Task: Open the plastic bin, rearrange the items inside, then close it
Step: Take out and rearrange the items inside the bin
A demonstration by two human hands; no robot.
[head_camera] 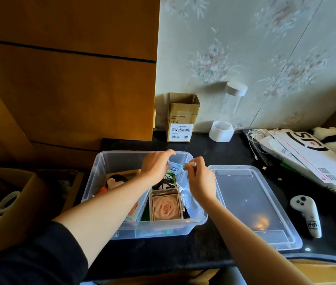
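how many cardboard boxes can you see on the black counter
1. A small open-topped cardboard box with barcode labels stands upright at the back of the counter, against the wall, behind the plastic bin. Others may hide under the papers.

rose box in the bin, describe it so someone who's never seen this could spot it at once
Start at the clear plastic bin standing open on the dark counter, its lid lying to its right. Look at the near right corner inside, just below both hands. The small square box with a pale peach rose showing through its top is the only flower there.
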